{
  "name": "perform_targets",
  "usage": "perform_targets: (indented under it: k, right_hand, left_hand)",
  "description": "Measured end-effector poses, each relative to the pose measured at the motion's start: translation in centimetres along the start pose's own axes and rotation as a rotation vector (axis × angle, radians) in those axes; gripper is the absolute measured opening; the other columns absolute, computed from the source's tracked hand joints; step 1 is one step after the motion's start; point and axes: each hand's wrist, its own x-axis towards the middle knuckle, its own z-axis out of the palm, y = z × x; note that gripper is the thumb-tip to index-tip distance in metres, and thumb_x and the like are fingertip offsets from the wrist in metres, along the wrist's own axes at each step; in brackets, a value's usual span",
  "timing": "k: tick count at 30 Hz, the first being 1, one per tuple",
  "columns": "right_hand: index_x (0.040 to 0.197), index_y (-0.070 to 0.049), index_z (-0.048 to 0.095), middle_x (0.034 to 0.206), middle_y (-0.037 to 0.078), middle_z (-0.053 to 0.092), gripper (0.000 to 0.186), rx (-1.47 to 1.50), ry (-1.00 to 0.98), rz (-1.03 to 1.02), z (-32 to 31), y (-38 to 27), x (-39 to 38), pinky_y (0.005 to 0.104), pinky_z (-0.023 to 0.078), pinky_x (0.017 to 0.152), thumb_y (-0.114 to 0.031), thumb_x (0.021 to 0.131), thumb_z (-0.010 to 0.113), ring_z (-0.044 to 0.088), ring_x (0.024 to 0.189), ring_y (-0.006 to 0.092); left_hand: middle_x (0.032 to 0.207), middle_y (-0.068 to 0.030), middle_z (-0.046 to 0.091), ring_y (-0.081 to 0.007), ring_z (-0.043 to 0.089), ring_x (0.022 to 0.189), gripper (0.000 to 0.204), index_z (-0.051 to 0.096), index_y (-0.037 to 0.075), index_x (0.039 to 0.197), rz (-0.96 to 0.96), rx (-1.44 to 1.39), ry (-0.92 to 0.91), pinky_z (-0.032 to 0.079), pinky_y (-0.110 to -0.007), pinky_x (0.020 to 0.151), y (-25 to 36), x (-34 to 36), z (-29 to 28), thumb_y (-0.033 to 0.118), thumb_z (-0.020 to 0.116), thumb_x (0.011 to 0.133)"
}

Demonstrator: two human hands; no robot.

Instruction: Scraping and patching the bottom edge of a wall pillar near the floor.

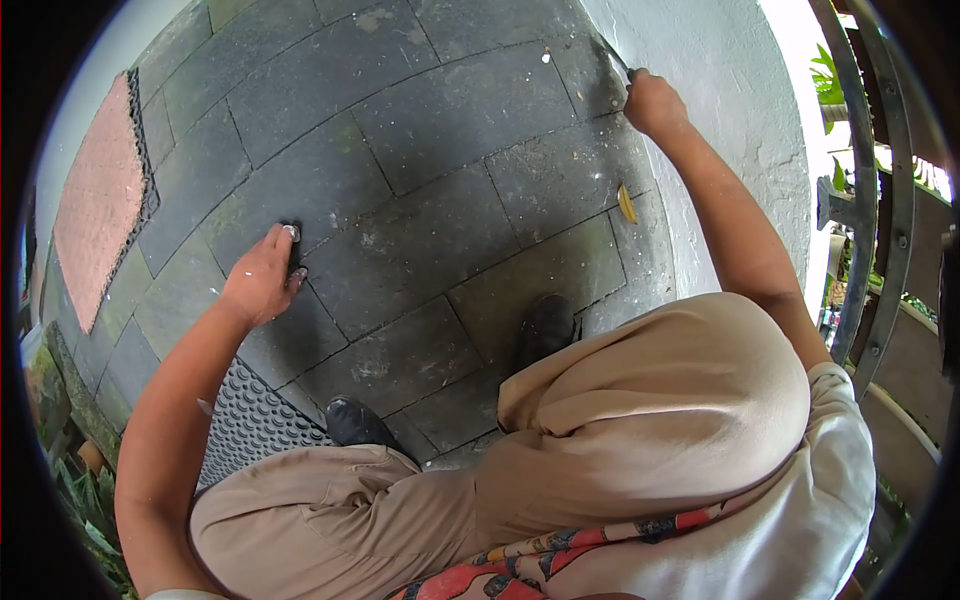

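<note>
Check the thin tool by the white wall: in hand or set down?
In hand: the right hand grips the thin tool, which juts out beyond it. Whether its tip touches the white wall, I cannot tell.

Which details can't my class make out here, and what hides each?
- Head view: the grip of the thin, dark-handled tool, mostly covered by the right hand.
- Head view: whether the bare left hand holds anything; its back and fingers hide the palm.
- Head view: how far the grey, knobbly mat extends behind the left forearm and beige cloth trousers.
</note>
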Motion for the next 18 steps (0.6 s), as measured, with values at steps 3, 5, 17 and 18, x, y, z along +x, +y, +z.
perform_targets:
  k: [3,5,17,18]
  right_hand:
    - [0.113,0.003,0.061,0.115,0.027,0.066,0.028,-0.005,-0.012,0.010,0.4,-0.6,-1.6,0.0463,0.053,0.092,-0.011,0.092,0.051,0.065,0.108,0.0404]
    - [0.112,0.004,0.060,0.114,0.027,0.067,0.027,-0.026,-0.010,0.013,0.7,-0.6,-2.5,0.0468,0.053,0.091,-0.010,0.093,0.048,0.066,0.107,0.0411]
    - [0.115,0.003,0.058,0.112,0.028,0.067,0.028,0.017,-0.034,0.036,0.3,0.8,-3.4,0.0468,0.054,0.089,-0.011,0.092,0.053,0.066,0.106,0.0411]
    - [0.115,0.002,0.059,0.113,0.027,0.067,0.029,0.019,-0.022,0.032,-0.1,0.5,-3.0,0.0467,0.053,0.090,-0.012,0.090,0.056,0.066,0.107,0.0406]
  left_hand:
    - [0.120,-0.0220,0.050,-0.0427,0.054,0.110,0.046,0.042,-0.002,0.122,-0.009,0.000,-0.007,0.047,-0.048,0.092,0.1,0.0,0.0,0.012,0.067,0.086]
    - [0.119,-0.0220,0.050,-0.0428,0.054,0.110,0.046,0.043,-0.002,0.122,-0.002,-0.013,0.009,0.047,-0.048,0.092,0.2,0.1,0.5,0.012,0.067,0.086]
    - [0.119,-0.0208,0.050,-0.0416,0.054,0.111,0.049,0.042,-0.001,0.126,0.015,0.003,0.000,0.047,-0.047,0.094,0.2,-0.2,0.1,0.014,0.067,0.086]
    - [0.119,-0.0207,0.050,-0.0415,0.054,0.111,0.049,0.042,-0.001,0.126,0.007,0.001,-0.005,0.047,-0.047,0.094,0.2,-0.2,0.1,0.015,0.067,0.087]
